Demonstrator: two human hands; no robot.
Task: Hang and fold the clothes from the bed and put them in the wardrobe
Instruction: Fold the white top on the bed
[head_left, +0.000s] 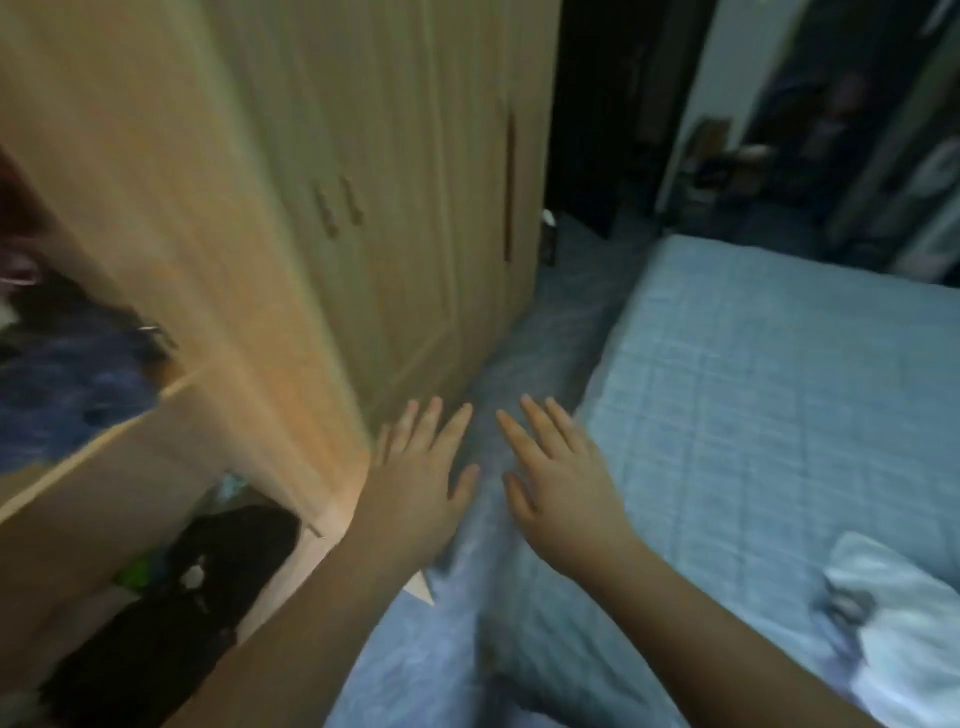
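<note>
Though apart, left hand (421, 470), right hand (563, 478) outspread.

Two hands show, left hand (415, 483) and right hand (563, 483), one wardrobe (234, 182), one bed (779, 389), one white garment (909, 639).

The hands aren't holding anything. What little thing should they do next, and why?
Probably turn the right hand toward the white cloth lying on the bed at the lower right and pick it up. Both it and the left hand are open and empty, and the wardrobe stands open with clothes already inside.
</note>
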